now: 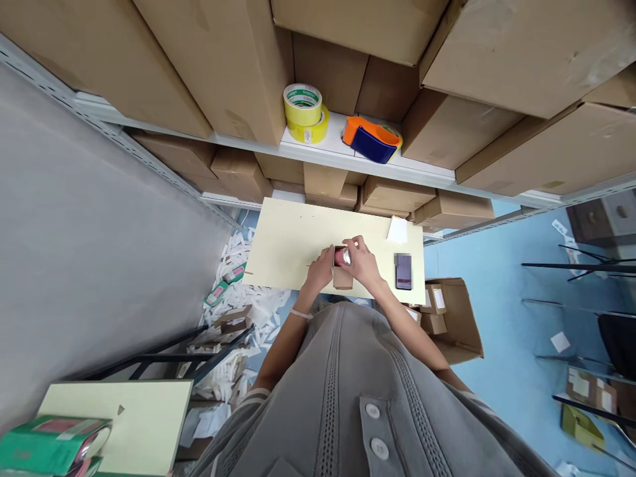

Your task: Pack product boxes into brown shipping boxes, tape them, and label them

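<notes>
My left hand (320,267) is closed on the side of a small cardboard box (342,279), whose flap hangs toward me over the table. In my right hand (362,262) is a small red can with a silvery end (346,256), gripped by the fingers at the box's opening. The can lies partly inside the box; how deep it sits I cannot tell. Both hands are above the pale yellow tabletop (283,238). A phone (403,271) lies to the right of my right hand, and a white paper stack (397,229) is behind it.
Yellow tape rolls (303,106) and an orange and blue tape dispenser (372,138) sit on the shelf ahead, among cardboard boxes. A large open carton (454,318) with small boxes stands right of the table. White paper strips (233,358) litter the left floor.
</notes>
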The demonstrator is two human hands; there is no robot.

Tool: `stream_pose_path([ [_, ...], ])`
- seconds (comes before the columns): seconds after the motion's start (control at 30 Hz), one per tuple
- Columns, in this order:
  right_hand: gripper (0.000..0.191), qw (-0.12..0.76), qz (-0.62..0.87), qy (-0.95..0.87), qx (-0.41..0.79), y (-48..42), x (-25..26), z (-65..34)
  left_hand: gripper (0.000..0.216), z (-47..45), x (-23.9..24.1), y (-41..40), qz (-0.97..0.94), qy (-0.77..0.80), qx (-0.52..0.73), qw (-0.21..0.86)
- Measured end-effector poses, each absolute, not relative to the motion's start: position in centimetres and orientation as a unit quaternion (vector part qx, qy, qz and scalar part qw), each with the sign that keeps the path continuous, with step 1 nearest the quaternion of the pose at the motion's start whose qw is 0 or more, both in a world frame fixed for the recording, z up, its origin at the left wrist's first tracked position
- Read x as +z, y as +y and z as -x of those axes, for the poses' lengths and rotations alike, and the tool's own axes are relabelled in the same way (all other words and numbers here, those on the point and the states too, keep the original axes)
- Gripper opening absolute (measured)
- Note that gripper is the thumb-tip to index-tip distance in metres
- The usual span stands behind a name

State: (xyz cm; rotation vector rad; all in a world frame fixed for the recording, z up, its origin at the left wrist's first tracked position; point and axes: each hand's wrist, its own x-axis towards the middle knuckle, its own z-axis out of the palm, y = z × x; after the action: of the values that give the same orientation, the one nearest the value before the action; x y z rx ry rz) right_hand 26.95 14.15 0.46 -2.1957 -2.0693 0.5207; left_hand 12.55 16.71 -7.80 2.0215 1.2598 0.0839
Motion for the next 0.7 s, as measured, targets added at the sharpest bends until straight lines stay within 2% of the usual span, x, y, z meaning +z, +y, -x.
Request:
stream_pose_path([
  [0.17, 0.059, 0.006, 0.703, -0.682, 0.200, 14.3, -2.5, -26.4, 0.095, -12.2, -9.8, 16.6, -0.776, 0.452, 0.081, 0.433],
  [0.37, 0.061, -0.022, 0.706, -0.677, 0.206, 14.5, -3.7, -26.0, 0.078, -12.4, -10.9, 16.7, -0.731, 0.483, 0.109, 0.469],
  [0.7, 0.068, -0.036, 0.646, -0.733, 0.210, 14.6, -4.2, -27.1, 0.072, -13.0, -11.3, 15.8, -0.719, 0.501, 0.118, 0.466],
])
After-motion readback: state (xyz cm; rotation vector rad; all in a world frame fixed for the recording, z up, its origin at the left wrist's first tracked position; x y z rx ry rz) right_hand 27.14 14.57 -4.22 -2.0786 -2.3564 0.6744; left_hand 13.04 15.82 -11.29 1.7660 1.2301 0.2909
